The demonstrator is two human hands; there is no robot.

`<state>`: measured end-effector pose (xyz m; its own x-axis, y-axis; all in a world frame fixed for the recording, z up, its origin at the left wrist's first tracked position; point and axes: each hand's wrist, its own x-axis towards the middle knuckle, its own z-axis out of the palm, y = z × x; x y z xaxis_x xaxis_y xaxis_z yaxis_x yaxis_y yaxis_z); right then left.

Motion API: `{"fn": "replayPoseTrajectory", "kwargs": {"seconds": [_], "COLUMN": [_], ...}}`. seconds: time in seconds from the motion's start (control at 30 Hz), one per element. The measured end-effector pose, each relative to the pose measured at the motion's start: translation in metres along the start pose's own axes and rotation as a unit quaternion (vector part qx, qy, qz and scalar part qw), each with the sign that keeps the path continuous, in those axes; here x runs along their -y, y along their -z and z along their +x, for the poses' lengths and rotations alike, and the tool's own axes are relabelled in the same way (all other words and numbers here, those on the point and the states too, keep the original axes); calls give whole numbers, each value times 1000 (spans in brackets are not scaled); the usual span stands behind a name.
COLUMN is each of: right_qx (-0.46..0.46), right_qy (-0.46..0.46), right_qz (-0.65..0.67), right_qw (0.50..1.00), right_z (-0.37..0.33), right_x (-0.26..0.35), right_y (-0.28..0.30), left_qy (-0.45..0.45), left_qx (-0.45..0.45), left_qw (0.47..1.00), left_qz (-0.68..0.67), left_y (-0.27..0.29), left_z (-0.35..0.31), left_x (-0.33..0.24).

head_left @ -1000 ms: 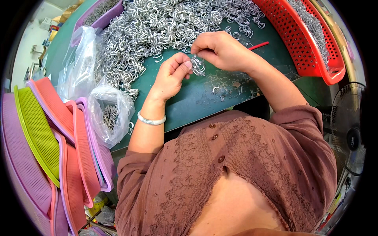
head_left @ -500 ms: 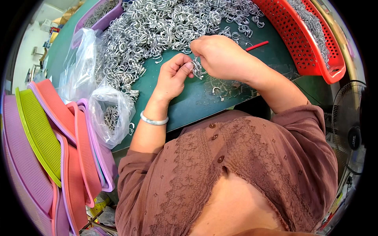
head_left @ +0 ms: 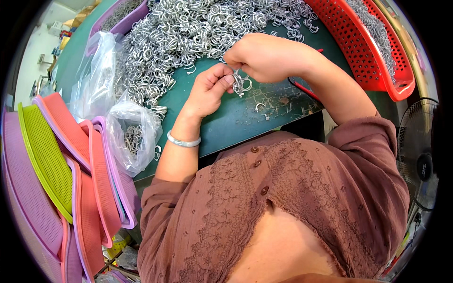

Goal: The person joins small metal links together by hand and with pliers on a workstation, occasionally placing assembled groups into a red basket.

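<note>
My left hand (head_left: pixel 212 89) pinches a small bunch of silver metal rings (head_left: pixel 243 85) between thumb and bent fingers. My right hand (head_left: pixel 252 56) is just above and to its right, fingers curled together close to the bunch; what they hold, if anything, is hidden behind the hand. Beyond both hands spreads a large heap of the same open rings (head_left: pixel 198 33) on the green table (head_left: pixel 222 127). A tool with red handles (head_left: pixel 306 89) lies on the table, partly covered by my right forearm.
Far right stands a red perforated basket (head_left: pixel 347 45) with metal pieces. Clear plastic bags (head_left: pixel 134 137), one holding rings, sit left of my arm. Stacked coloured baskets (head_left: pixel 47 155) crowd the left side. A purple basket (head_left: pixel 127 23) stands far left; a fan (head_left: pixel 420 155) is at right.
My right hand and forearm have moved slightly up and away, and its elbow outward. More of the red-handled tool now shows below the forearm. The left hand has barely moved.
</note>
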<state>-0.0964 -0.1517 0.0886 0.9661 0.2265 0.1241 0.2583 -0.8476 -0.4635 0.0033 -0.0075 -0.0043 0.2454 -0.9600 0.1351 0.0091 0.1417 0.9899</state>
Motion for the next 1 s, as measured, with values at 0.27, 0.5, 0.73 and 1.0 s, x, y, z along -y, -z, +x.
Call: {"fn": "replayPoseTrajectory", "kwargs": {"seconds": [0.27, 0.5, 0.73, 1.0], "right_qx": [-38, -51, 25, 8], "right_qy": [-90, -61, -57, -231], "right_qz": [64, 170, 130, 234], "right_qw": [993, 982, 990, 944], "right_z": [2, -7, -2, 1], "right_x": [-7, -12, -5, -9], "right_y": [-10, -12, 0, -1], "left_qy": [-15, -1, 3, 42], "left_qx": [-24, -10, 2, -58], "left_qw": [1000, 999, 999, 987], "left_qz": [-7, -36, -41, -144], "left_y": [3, 1, -1, -10], "left_z": [1, 1, 0, 1], "left_x": [1, 0, -2, -12]}}
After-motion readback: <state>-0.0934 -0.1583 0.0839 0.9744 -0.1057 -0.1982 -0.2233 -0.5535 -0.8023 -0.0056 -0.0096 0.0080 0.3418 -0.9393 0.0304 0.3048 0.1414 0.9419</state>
